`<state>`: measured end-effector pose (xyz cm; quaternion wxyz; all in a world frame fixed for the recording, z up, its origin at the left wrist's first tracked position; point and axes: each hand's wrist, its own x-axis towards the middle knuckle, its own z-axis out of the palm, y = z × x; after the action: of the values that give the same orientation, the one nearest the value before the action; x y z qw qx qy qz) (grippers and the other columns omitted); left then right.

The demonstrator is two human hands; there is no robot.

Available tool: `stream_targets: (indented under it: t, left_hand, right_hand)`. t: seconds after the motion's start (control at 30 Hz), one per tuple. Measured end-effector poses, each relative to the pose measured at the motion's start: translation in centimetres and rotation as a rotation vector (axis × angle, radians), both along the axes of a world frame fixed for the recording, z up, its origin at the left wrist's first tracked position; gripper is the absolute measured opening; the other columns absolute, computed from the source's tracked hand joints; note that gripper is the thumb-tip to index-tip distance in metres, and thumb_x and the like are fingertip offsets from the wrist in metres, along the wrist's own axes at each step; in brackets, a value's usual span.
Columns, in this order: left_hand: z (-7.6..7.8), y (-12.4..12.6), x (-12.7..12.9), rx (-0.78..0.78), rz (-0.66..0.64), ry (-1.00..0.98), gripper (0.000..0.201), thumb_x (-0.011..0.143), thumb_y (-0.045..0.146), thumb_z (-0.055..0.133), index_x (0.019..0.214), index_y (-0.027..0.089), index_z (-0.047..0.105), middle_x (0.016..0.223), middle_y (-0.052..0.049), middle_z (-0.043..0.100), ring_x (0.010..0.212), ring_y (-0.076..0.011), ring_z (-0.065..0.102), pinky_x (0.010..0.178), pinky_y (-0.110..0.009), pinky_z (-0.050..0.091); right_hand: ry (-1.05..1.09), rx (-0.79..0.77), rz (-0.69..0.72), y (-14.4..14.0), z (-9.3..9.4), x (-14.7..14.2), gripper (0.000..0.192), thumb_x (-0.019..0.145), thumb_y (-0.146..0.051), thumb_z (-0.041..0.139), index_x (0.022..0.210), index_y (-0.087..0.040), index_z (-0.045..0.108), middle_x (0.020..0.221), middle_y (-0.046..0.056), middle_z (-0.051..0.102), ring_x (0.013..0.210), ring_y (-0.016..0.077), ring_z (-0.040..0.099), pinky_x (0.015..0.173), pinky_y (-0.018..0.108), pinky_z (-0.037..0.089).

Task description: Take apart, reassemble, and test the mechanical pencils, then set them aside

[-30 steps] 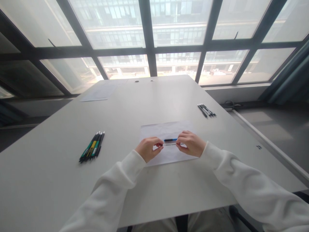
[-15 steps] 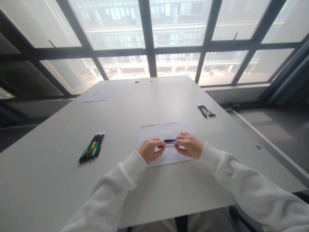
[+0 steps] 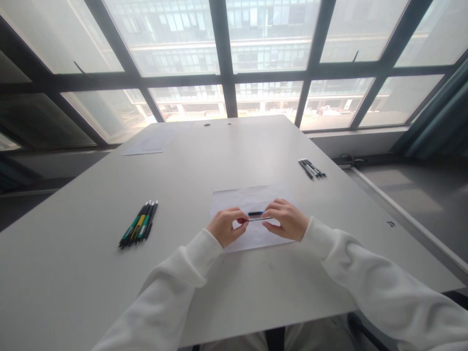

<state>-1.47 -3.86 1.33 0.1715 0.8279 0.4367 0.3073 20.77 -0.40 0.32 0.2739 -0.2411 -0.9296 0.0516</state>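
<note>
Between the fingertips of my left hand (image 3: 228, 226) is one end of a thin dark pen refill (image 3: 259, 219), held level just above a white sheet of paper (image 3: 230, 196). My right hand (image 3: 287, 220) is at the refill's other end, its thumb apart from the index finger; whether a finger still touches the refill is hard to tell. A short blue-and-black pen part (image 3: 254, 213) lies on the paper just beyond the refill, its right end hidden behind my right fingers.
A row of black pens with green and yellow labels (image 3: 139, 224) lies on the white table (image 3: 204, 170) to the left. Several black-and-white pens (image 3: 312, 168) lie at the right. More paper (image 3: 146, 141) rests far left; a small dark item (image 3: 391, 224) is near the right edge.
My right thumb has dropped away from the refill and the fingers have opened. The refill's right end has tipped up slightly. My left hand keeps its pinch, almost still.
</note>
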Motion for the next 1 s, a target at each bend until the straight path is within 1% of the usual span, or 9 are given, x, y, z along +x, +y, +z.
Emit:
stream_targets:
  t: [0.1,0.17,0.23,0.3,0.43,0.7,0.83,1.0]
  left_hand:
    - [-0.1,0.3,-0.7,0.023,0.059,-0.005,0.013,0.073,0.016,0.052,0.076,0.016,0.064,0.069,-0.002,0.06,0.063,-0.011,0.055,0.064,-0.023,0.046]
    - [-0.2,0.5,-1.3,0.039,0.095,0.001,0.012,0.073,0.017,0.052,0.075,0.016,0.064,0.069,-0.002,0.06,0.063,-0.011,0.056,0.064,-0.023,0.046]
    - [-0.1,0.8,-1.9,0.051,0.113,0.014,0.012,0.073,0.017,0.052,0.074,0.016,0.064,0.068,-0.002,0.06,0.063,-0.011,0.056,0.065,-0.023,0.046]
    - [-0.1,1.0,-2.5,0.061,0.127,0.022,0.012,0.073,0.018,0.052,0.074,0.017,0.064,0.067,-0.001,0.061,0.062,-0.011,0.056,0.065,-0.023,0.046]
    - [0.1,1.2,-3.2,0.074,0.156,0.019,0.011,0.073,0.019,0.052,0.073,0.017,0.063,0.067,-0.001,0.061,0.062,-0.0107,0.056,0.065,-0.023,0.047]
    - [0.1,1.2,-3.5,0.073,0.16,0.023,0.011,0.074,0.019,0.053,0.074,0.017,0.063,0.069,-0.001,0.062,0.063,-0.0108,0.058,0.065,-0.022,0.047]
    - [0.1,1.3,-3.8,0.076,0.181,0.025,0.011,0.074,0.02,0.053,0.074,0.017,0.064,0.07,-0.001,0.062,0.064,-0.0112,0.058,0.065,-0.022,0.047]
    - [-0.2,1.5,-4.5,0.082,0.202,-0.006,0.01,0.073,0.02,0.053,0.074,0.017,0.063,0.07,-0.001,0.062,0.064,-0.0112,0.058,0.066,-0.023,0.047]
  right_hand:
    - [0.046,-0.013,-0.12,0.5,0.0,0.7,0.021,0.08,-0.031,0.052,0.095,-0.018,0.059,0.092,0.008,0.062,0.085,0.0196,0.052,0.078,0.035,0.039]
    - [0.05,-0.029,-0.204,1.0,-0.3,1.2,0.02,0.081,-0.028,0.052,0.096,-0.018,0.06,0.093,0.009,0.062,0.087,0.0205,0.052,0.08,0.036,0.039]
    - [0.019,-0.041,-0.247,1.7,-0.8,1.7,0.018,0.079,-0.025,0.053,0.092,-0.018,0.063,0.09,0.008,0.063,0.086,0.0209,0.053,0.079,0.036,0.04]
    - [-0.023,-0.053,-0.253,2.3,-1.5,2.0,0.016,0.077,-0.025,0.056,0.089,-0.019,0.065,0.088,0.008,0.063,0.085,0.0207,0.053,0.079,0.036,0.041]
    - [-0.062,-0.081,-0.211,3.1,-2.2,2.2,0.014,0.076,-0.028,0.059,0.084,-0.021,0.068,0.084,0.007,0.062,0.079,0.0183,0.052,0.076,0.033,0.041]
    - [-0.069,-0.121,-0.137,2.9,-2.0,1.9,0.012,0.075,-0.027,0.06,0.082,-0.021,0.068,0.084,0.006,0.062,0.081,0.0182,0.052,0.077,0.033,0.041]
    - [-0.012,-0.133,-0.167,3.0,-1.7,2.2,0.012,0.076,-0.022,0.056,0.085,-0.019,0.064,0.083,0.006,0.063,0.081,0.0183,0.055,0.077,0.033,0.043]
    - [0.153,-0.198,-0.275,3.6,-1.3,3.8,0.013,0.079,-0.018,0.051,0.088,-0.017,0.061,0.085,0.005,0.066,0.078,0.0164,0.061,0.074,0.029,0.046]
